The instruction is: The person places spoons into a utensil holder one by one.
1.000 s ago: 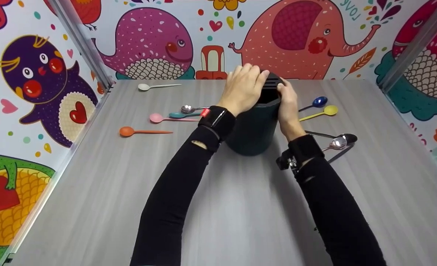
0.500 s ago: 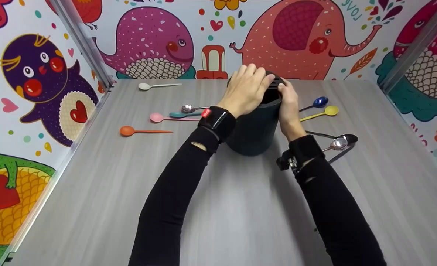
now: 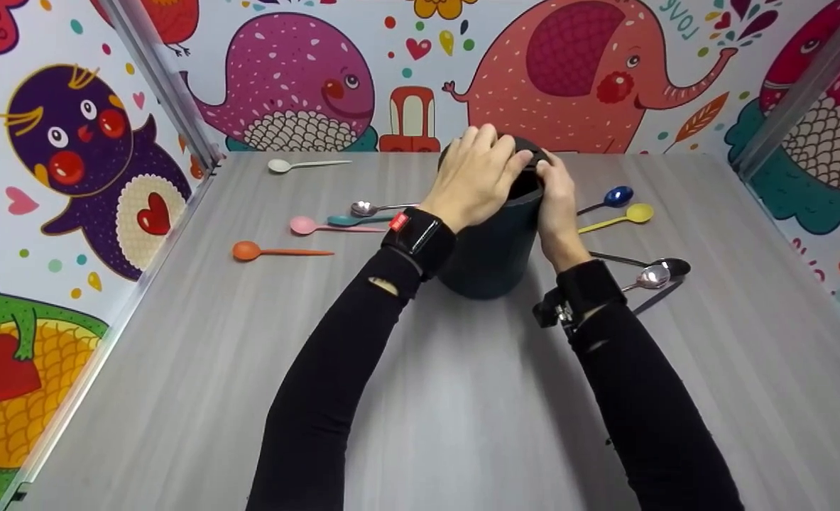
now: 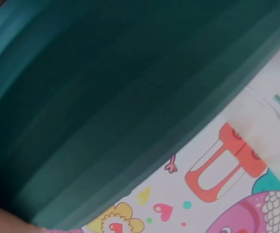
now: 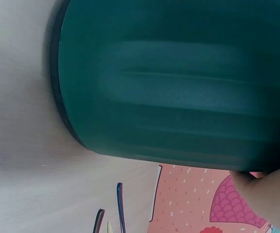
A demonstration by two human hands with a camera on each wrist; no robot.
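Observation:
A dark teal ribbed container (image 3: 492,248) stands upright near the middle of the grey table (image 3: 420,397). My left hand (image 3: 478,176) lies over its slotted black top (image 3: 530,152), fingers curled on the rim. At the right side of the rim my right hand (image 3: 556,202) grips the container, thumb near the top. The container's wall (image 4: 110,107) fills the left wrist view. In the right wrist view the same container (image 5: 178,82) shows with its base on the table.
Spoons lie around the container: white (image 3: 299,165), silver (image 3: 373,208), teal (image 3: 352,220), pink (image 3: 327,227) and orange (image 3: 277,250) to the left; blue (image 3: 608,199), yellow (image 3: 622,216), black (image 3: 647,264) and another silver one (image 3: 648,278) to the right. Patterned walls enclose the table.
My left hand has shifted slightly right across the container's top, covering more of the slots. The right hand and the container stay almost where they were.

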